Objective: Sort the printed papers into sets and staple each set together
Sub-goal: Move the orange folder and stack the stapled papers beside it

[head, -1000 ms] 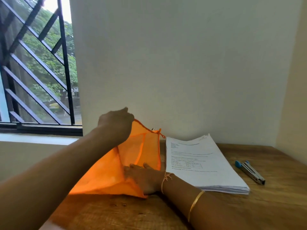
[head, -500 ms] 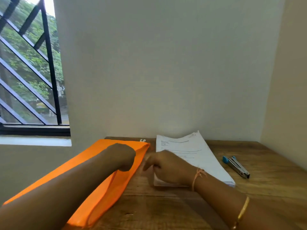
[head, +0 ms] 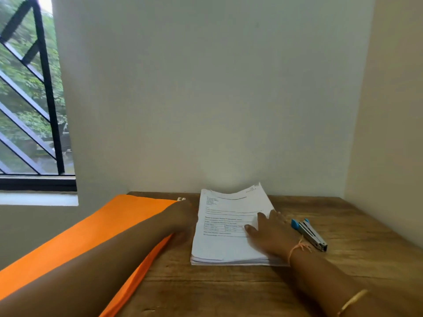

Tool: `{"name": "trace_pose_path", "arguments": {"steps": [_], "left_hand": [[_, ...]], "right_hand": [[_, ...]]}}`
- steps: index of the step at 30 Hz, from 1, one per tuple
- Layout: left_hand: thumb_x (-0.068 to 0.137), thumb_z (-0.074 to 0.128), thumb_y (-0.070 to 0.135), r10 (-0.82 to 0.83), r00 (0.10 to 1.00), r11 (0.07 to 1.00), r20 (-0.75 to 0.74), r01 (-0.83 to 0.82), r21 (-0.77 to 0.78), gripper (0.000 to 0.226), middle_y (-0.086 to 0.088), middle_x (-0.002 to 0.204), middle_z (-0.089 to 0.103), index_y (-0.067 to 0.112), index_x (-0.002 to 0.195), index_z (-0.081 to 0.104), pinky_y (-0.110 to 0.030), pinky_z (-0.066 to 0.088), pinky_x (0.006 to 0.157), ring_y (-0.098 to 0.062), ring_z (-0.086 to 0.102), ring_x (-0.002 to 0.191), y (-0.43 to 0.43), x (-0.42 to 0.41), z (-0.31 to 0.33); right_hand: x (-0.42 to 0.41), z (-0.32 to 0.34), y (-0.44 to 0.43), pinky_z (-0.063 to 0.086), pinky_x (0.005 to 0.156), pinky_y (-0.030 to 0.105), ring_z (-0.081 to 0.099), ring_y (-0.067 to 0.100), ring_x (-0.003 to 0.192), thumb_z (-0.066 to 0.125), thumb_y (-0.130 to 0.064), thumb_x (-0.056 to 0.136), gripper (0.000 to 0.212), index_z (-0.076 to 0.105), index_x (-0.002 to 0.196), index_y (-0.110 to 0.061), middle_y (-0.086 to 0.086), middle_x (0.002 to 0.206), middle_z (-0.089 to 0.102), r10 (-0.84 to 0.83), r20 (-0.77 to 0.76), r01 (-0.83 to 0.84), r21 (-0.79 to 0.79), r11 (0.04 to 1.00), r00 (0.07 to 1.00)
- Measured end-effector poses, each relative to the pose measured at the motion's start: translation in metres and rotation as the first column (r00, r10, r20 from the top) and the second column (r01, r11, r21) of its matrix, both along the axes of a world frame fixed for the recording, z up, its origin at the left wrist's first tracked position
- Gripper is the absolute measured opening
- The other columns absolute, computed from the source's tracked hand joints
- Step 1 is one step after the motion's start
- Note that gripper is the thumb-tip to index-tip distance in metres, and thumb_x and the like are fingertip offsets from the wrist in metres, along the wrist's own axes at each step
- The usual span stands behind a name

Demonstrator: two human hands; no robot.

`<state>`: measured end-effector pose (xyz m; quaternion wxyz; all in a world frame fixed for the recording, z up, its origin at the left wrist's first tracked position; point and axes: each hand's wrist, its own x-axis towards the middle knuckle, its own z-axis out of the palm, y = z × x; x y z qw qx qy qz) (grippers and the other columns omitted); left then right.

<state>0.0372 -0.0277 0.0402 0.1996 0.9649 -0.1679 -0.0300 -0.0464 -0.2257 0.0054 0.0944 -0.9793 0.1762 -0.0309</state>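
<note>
A thick stack of printed papers [head: 223, 225] lies on the wooden table [head: 229, 289], its far edge curled up near the wall. My right hand [head: 271, 234] rests flat on the right half of the top sheet, fingers spread. My left hand [head: 183, 221] lies at the stack's left edge, beside the orange bag; its fingers are hidden. A silver stapler with a blue end [head: 309, 234] lies on the table just right of the stack, close to my right wrist.
A flat orange bag [head: 96, 236] lies on the table's left side and overhangs its left edge. Walls close the table at the back and right. A barred window [head: 29, 99] is at the left.
The orange bag, held up and open a second ago, now lies flat. My right hand came out of it and moved right onto the paper stack; my left hand dropped to the stack's left edge.
</note>
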Motion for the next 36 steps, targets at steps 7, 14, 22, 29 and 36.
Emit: {"name": "trace_pose_path", "arguments": {"steps": [7,14,22,29,36], "left_hand": [[0.095,0.05,0.015,0.066,0.991,0.95,-0.117,-0.098,-0.298,0.021,0.012,0.074,0.033,0.014,0.078,0.038,-0.011,0.026,0.048,0.0,0.034,0.063,-0.014,0.017,-0.021],[0.092,0.056,0.016,0.062,0.979,0.878,-0.192,-0.145,-0.456,0.02,0.004,0.077,0.051,0.017,0.073,0.049,-0.016,0.033,0.049,-0.005,0.048,0.068,-0.017,0.016,-0.033],[0.092,0.05,0.005,0.011,0.98,0.747,-0.199,-0.141,-0.65,0.025,-0.007,0.111,0.066,0.009,0.114,0.062,-0.015,0.042,0.051,-0.005,0.057,0.069,-0.015,0.004,-0.032],[0.091,0.053,0.003,0.016,0.996,0.721,-0.089,-0.073,-0.689,0.042,-0.006,0.13,0.057,0.008,0.132,0.047,-0.008,0.036,0.05,-0.005,0.053,0.081,-0.017,0.007,-0.032],[0.087,0.062,0.005,0.018,0.979,0.656,-0.202,-0.164,-0.737,0.039,-0.012,0.114,0.062,0.003,0.125,0.053,-0.018,0.041,0.052,-0.014,0.057,0.073,-0.013,0.002,-0.025]], "right_hand": [[0.007,-0.009,0.002,0.001,0.117,0.049,-0.007,0.04,0.145,0.022,-0.057,0.098,0.068,0.015,0.151,-0.015,0.023,0.157,-0.007,-0.02,-0.052,0.021,0.012,1.0,0.998],[0.01,-0.012,0.002,-0.003,0.117,0.052,-0.009,0.042,0.144,0.019,-0.065,0.094,0.076,0.011,0.152,-0.015,0.026,0.156,-0.007,-0.072,-0.088,0.073,0.005,0.997,0.994],[0.008,-0.007,0.009,0.005,0.116,0.053,0.002,0.038,0.146,0.021,-0.077,0.085,0.09,0.013,0.152,-0.017,0.022,0.157,0.005,-0.07,-0.12,0.07,-0.007,0.998,0.99],[0.007,-0.005,0.012,0.01,0.117,0.051,0.009,0.035,0.145,0.029,-0.074,0.086,0.086,0.018,0.15,-0.018,0.017,0.157,0.014,-0.062,-0.068,0.064,0.026,0.998,0.996],[0.008,-0.005,0.014,0.01,0.117,0.047,0.026,0.029,0.141,0.036,-0.063,0.091,0.072,0.025,0.147,-0.018,0.009,0.152,0.03,-0.01,0.045,0.007,0.069,0.998,0.999]]}}
